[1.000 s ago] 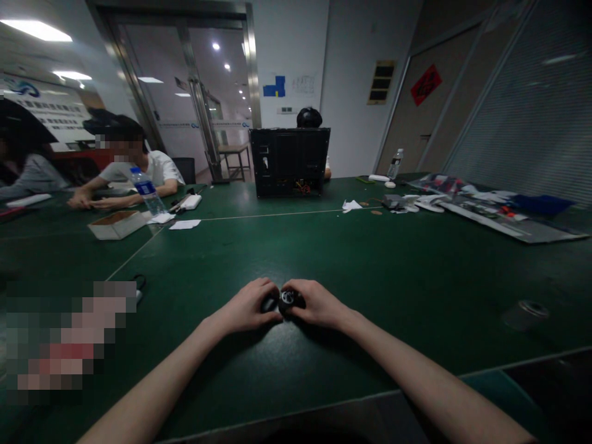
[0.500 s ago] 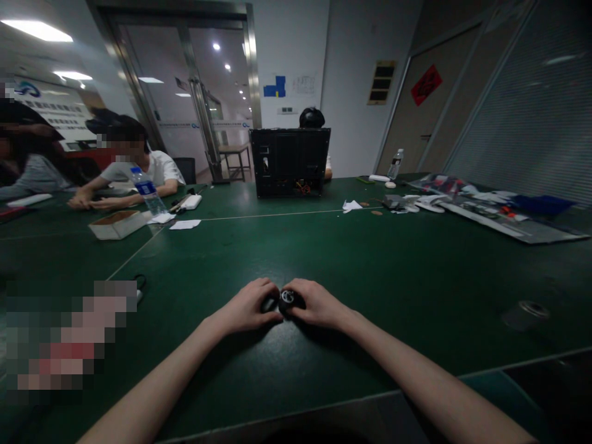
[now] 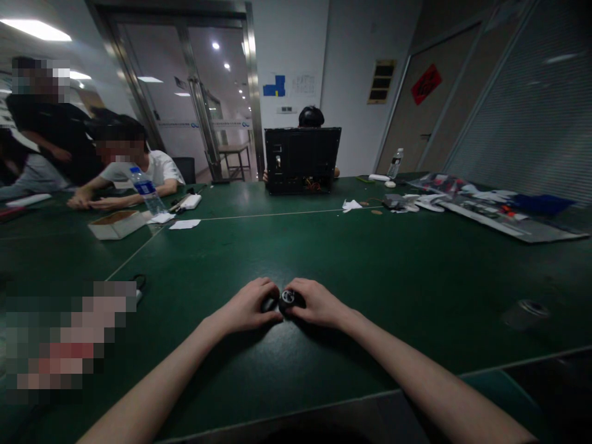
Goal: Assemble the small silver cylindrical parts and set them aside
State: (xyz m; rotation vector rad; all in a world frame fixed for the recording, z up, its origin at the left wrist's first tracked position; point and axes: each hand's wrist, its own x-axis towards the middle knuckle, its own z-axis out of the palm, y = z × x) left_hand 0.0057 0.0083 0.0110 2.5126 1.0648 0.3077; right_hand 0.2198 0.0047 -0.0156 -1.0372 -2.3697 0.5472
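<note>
Low over the green table (image 3: 287, 376), my two hands almost meet in the middle. My right hand (image 3: 316, 302) is closed around a small round black piece with a pale spoked face, which looks like a toy wheel (image 3: 288, 298). Fingers and thumb curl about its right side, and the spoked face points up toward me. My left hand (image 3: 254, 305) is curled around a small dark piece (image 3: 268, 304), mostly hidden by the fingers; its kind I cannot make out. The two pieces sit side by side, and whether they touch is unclear.
Ahead stands a black computer case (image 3: 303, 161) with a person behind it. To the left are a water bottle (image 3: 147, 190), an open box (image 3: 118, 226) and seated people. A grey cylinder (image 3: 526, 315) stands at right, beyond it a board with loose parts (image 3: 513, 216).
My hands and the pieces in them stay practically still. The black computer case has shifted a little to the right. At far left, a person in black now appears more upright.
</note>
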